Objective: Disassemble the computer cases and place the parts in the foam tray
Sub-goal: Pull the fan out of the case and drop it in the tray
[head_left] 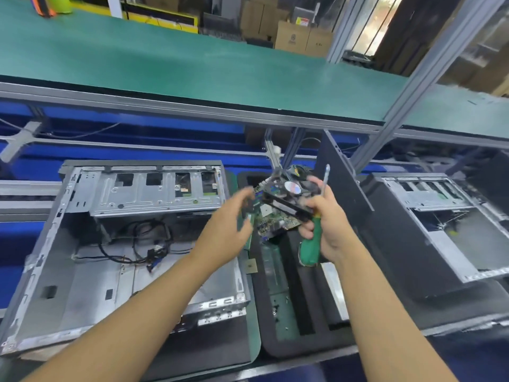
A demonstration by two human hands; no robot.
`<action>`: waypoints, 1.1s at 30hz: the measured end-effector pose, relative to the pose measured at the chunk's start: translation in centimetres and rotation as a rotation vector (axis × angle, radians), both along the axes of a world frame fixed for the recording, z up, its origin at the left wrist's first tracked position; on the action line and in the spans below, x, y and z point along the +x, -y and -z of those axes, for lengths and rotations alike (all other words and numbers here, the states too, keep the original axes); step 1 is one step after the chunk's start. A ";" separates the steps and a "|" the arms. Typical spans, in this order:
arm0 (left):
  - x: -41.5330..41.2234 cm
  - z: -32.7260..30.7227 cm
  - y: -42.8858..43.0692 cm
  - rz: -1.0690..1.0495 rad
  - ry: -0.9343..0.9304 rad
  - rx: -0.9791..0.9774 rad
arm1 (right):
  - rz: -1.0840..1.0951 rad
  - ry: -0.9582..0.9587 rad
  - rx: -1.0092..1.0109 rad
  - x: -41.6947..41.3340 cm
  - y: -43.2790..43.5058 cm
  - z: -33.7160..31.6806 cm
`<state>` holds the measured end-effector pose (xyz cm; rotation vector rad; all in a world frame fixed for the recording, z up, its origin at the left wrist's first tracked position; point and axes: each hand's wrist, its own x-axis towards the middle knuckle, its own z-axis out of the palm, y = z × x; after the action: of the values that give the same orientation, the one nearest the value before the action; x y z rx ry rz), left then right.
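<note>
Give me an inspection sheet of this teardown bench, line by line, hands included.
Surface: green mat shows between open left case and foam tray; right case beyond.
Job's things: fan card held above the tray.
Clutter: small dark bits in a tray slot.
Hands: right hand grips screwdriver and holds the card; left hand blurred beside it, grip unclear.
Cables: black bundle loose inside left case.
Surroundings: green conveyor, cardboard boxes behind.

We record the tabletop (13, 244) bearing an open computer case (82, 285) at nine o'clock, a foam tray (289, 346) at six, and a second case (454, 244) at three.
</note>
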<state>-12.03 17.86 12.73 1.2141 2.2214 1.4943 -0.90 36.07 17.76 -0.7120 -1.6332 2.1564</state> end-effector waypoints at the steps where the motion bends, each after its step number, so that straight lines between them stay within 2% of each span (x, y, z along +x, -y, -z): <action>1: 0.0 0.9 -0.6 0.032 -0.125 -0.218 | 0.057 0.073 0.011 0.7 -1.3 0.5; 3: 0.2 2.6 -1.4 0.082 -0.335 -0.578 | 0.126 0.278 0.111 2.0 -3.7 1.8; 4: 0.5 3.3 -1.8 0.082 -0.383 -0.672 | 0.133 0.378 0.158 2.6 -4.6 2.6; 8: 1.8 4.1 -3.4 -0.084 -0.417 -0.721 | 0.009 0.642 0.289 4.3 -6.5 6.5; 10: 2.1 4.2 -4.0 -0.135 -0.477 -0.825 | -0.121 0.736 0.374 4.7 -6.7 8.3; 12: 2.8 4.1 -4.7 -0.089 -0.551 -1.003 | -0.284 0.818 0.454 4.9 -6.7 9.7; 15: 3.4 3.3 -6.8 -0.015 -0.561 -1.161 | -0.466 0.911 0.522 4.8 -6.8 11.2; 17: 3.6 3.3 -8.4 0.045 -0.598 -1.258 | -0.498 0.953 0.543 4.8 -6.7 11.9; 20: 4.6 5.0 -11.3 0.248 -0.711 -1.329 | -0.457 0.972 0.540 4.9 -6.6 12.8; 23: 6.9 8.4 -14.0 0.434 -0.690 -1.370 | -0.382 0.959 0.545 5.2 -6.7 13.0; 25: 8.2 11.0 -14.7 0.455 -0.714 -1.422 | -0.343 0.953 0.564 5.4 -6.6 12.9; 30: 9.6 14.8 -14.8 0.443 -0.907 -1.568 | -0.310 0.932 0.626 5.5 -6.6 12.4; 33: 9.7 15.3 -14.9 0.398 -0.931 -1.542 | -0.299 0.905 0.615 5.5 -6.8 12.2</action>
<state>-2.31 32.75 -2.55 1.5018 2.2246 -1.1050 4.63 42.87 5.53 -1.3981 -2.8115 1.3448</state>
